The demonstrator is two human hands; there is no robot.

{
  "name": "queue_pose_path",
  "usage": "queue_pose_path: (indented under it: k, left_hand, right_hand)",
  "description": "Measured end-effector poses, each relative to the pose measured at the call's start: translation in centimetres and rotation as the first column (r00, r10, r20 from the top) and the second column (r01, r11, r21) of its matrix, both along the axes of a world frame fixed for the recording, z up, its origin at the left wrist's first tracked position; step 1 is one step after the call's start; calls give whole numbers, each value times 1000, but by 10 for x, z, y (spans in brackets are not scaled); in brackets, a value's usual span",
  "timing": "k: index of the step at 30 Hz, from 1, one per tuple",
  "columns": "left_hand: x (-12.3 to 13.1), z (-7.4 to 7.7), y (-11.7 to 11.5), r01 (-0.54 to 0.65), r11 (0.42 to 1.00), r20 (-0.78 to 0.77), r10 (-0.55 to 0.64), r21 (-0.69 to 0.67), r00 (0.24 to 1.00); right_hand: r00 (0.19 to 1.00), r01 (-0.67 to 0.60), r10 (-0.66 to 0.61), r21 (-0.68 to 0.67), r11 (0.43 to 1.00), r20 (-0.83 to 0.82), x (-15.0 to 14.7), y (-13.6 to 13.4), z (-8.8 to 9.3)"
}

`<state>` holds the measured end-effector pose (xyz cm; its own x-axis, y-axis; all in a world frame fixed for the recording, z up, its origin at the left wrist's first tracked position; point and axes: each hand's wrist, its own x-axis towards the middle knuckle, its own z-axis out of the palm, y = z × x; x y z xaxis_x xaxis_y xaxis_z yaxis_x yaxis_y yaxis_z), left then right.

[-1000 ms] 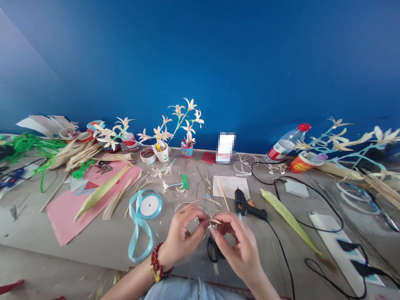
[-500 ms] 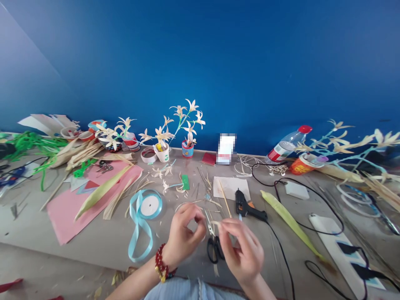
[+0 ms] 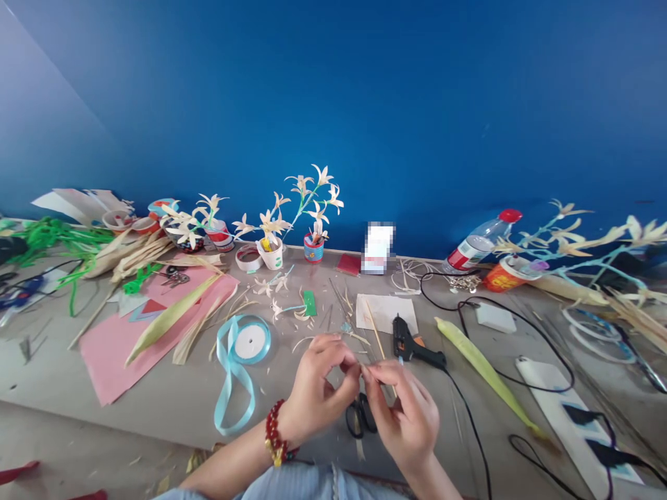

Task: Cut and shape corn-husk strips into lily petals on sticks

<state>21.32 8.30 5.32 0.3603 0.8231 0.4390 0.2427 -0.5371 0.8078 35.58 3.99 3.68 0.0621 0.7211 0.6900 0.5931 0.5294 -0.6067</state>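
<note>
My left hand (image 3: pixel 326 385), with a red bead bracelet at its wrist, is pinched closed near the front middle of the table. My right hand (image 3: pixel 401 406) is pinched too, its fingertips meeting those of the left. Whatever lies between the fingertips is too small and hidden to name. Black-handled scissors (image 3: pixel 355 417) lie on the table beneath the hands. To the right of them rests a black glue gun (image 3: pixel 417 345), and a wooden stick (image 3: pixel 374 323) crosses a white paper (image 3: pixel 388 312). A blue ribbon roll (image 3: pixel 251 342) lies to the left, its ribbon looped loosely.
Pale flowers stand in a white cup (image 3: pixel 272 255) and a small blue-red pot (image 3: pixel 313 248). Pink paper (image 3: pixel 112 361) and husks lie left. On the right are a green husk (image 3: pixel 484 368), a bottle (image 3: pixel 472 246), cables and a power strip (image 3: pixel 563 423).
My left hand has moved right, and its fingertips now meet those of my right hand. The pale strip seen earlier at my right fingertips is now mostly hidden.
</note>
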Motion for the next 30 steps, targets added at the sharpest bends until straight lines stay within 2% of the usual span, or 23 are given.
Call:
queue_pose_path:
  k: [4, 6, 8, 9, 11, 14, 16, 19, 22, 26, 30]
  left_hand:
    - [-2, -9, 0, -86, 993, -37, 90, 84, 995]
    - [-7, -16, 2, -156, 983, -51, 162, 96, 986]
    - [-13, -18, 4, -209, 977, -48, 211, 48, 976]
    - [-15, -18, 5, -205, 979, -39, 205, 15, 978]
    - [-17, -12, 4, -123, 992, -8, 123, -24, 992]
    - [-12, 0, 1, 35, 999, 1, -35, 26, 999]
    - [-5, 5, 0, 72, 996, -22, -70, 59, 997]
    - [1, 4, 1, 52, 994, -47, -48, 96, 998]
    - [-2, -3, 3, -25, 988, -55, 34, 152, 998]
    - [-11, -8, 4, -140, 976, -49, 150, 169, 987]
    - [-12, -3, 3, -24, 993, -55, 31, 119, 998]
  right_hand:
    - [998, 26, -31, 81, 996, 56, 1, -1, -4]
    - [998, 70, -70, 102, 992, 1, 3, -3, -5]
    - [990, 108, -101, 77, 991, -94, 5, -4, -5]
    - [985, 114, -107, 44, 992, -132, 6, -4, -4]
    - [981, 98, -100, -20, 995, -166, 8, -3, -2]
    - [985, 73, -81, -54, 996, -151, 6, -1, 2]
    - [989, 56, -61, -38, 998, -134, 4, 0, 3]
    - [995, 32, -31, 4, 999, -93, 2, -1, 1]
    - [999, 45, -43, 68, 997, -28, 5, -2, -1]
    - [989, 115, -111, 36, 993, -101, 10, -2, -2]
    - [986, 57, -61, -35, 998, -156, 8, 0, -6]
